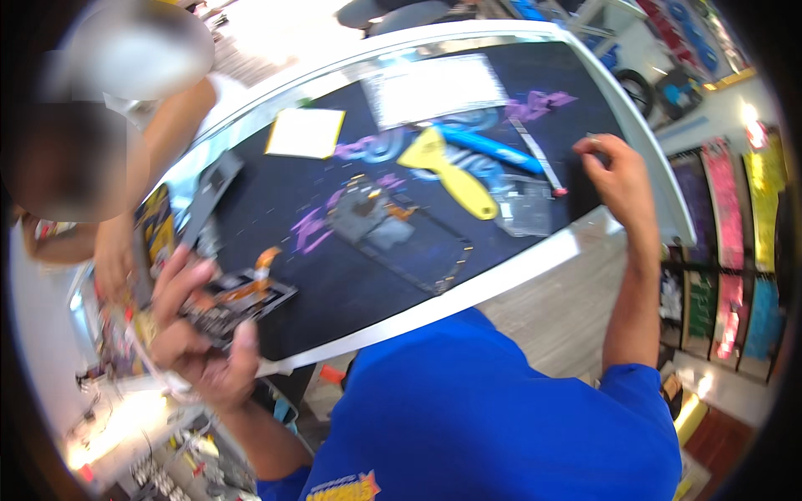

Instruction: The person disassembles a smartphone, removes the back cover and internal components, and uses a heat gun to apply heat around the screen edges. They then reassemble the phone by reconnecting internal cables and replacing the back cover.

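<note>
At the mat's left front corner, my left hand [205, 338] is turned up with its fingers spread, slightly blurred. Just beyond it is a dark phone part with an orange ribbon cable [266, 284]; whether the hand touches it is unclear. My right hand [622, 179] hovers over the right end of the mat, its thumb and forefinger curled together; whatever they pinch is too small to make out. Between the hands lies an opened phone frame [388, 225] with bare inner parts. A yellow scraper [451, 175] and a blue tube-shaped tool [489, 149] lie beyond it.
The dark mat [326, 288] covers a white-edged table. On it are a white sheet [434, 88], a yellow-edged white card [306, 134], a clear plastic box [524, 207] and a thin strip tool [539, 159]. Another person's arm [171, 125] reaches in at the left. Coloured packets [723, 209] hang at right.
</note>
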`<action>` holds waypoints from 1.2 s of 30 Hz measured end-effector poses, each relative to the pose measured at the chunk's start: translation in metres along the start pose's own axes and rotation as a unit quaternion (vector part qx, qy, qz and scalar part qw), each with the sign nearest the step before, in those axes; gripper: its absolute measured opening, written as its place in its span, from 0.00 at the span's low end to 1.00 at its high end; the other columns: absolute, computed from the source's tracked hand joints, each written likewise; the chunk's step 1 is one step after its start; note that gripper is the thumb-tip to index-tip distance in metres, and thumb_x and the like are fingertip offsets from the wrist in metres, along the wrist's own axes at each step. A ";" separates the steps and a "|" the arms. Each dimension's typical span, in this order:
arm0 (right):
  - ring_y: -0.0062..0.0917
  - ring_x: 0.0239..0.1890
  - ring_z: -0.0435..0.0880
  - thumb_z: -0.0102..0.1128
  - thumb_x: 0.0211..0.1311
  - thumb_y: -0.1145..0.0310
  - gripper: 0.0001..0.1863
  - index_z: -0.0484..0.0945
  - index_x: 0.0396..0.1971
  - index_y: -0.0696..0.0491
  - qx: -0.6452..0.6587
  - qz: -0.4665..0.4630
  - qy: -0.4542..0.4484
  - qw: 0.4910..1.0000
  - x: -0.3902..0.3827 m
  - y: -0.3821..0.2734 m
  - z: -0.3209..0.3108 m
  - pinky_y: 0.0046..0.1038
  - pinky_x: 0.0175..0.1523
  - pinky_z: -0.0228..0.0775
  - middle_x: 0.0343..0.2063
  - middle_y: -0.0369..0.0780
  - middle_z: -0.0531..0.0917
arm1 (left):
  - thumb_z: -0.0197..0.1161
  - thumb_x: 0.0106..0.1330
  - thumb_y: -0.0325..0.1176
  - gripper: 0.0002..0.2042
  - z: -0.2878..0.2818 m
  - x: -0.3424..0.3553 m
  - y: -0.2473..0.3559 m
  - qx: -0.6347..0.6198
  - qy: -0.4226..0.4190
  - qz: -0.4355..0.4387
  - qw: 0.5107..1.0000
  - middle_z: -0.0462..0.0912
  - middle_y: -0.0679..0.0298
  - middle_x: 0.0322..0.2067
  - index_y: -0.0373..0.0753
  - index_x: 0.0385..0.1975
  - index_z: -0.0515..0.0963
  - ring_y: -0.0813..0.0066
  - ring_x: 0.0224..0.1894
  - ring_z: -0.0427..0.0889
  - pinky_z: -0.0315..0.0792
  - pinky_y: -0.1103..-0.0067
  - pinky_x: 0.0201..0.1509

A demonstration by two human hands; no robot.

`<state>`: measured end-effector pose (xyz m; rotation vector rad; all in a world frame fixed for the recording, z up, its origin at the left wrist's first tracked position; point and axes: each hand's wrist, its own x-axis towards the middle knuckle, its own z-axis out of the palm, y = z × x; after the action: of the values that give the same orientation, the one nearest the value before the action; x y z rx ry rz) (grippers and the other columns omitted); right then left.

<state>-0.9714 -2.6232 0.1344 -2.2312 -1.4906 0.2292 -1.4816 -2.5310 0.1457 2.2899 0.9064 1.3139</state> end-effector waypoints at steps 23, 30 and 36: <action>0.10 0.24 0.66 0.74 0.67 0.64 0.11 0.86 0.39 0.57 0.307 -0.295 -0.304 0.852 -0.017 -0.310 0.050 0.21 0.27 0.58 0.26 0.30 0.81 | 0.75 0.50 0.25 0.20 -0.004 0.029 0.009 -0.061 -0.050 -0.039 0.996 0.82 0.56 0.53 0.41 0.37 0.70 0.45 0.65 0.75 0.67 0.58 0.70; 0.12 0.34 0.75 0.71 0.69 0.66 0.11 0.83 0.41 0.58 0.303 -0.275 -0.385 0.827 -0.003 -0.308 0.052 0.21 0.38 0.67 0.34 0.33 0.85 | 0.74 0.55 0.22 0.19 -0.010 0.032 0.005 -0.097 -0.099 -0.053 0.989 0.80 0.55 0.56 0.41 0.38 0.68 0.52 0.73 0.71 0.63 0.61 0.74; 0.15 0.30 0.73 0.68 0.64 0.63 0.14 0.82 0.39 0.59 0.289 -0.329 -0.340 0.832 -0.004 -0.305 0.048 0.24 0.35 0.67 0.31 0.35 0.83 | 0.75 0.52 0.24 0.18 -0.006 0.032 0.006 -0.115 -0.078 -0.078 0.987 0.83 0.57 0.52 0.40 0.37 0.71 0.50 0.68 0.77 0.68 0.61 0.72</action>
<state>-1.2457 -2.5167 0.2278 -1.0876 -2.0740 1.1535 -1.4732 -2.5136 0.1723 2.0663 0.8170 1.0951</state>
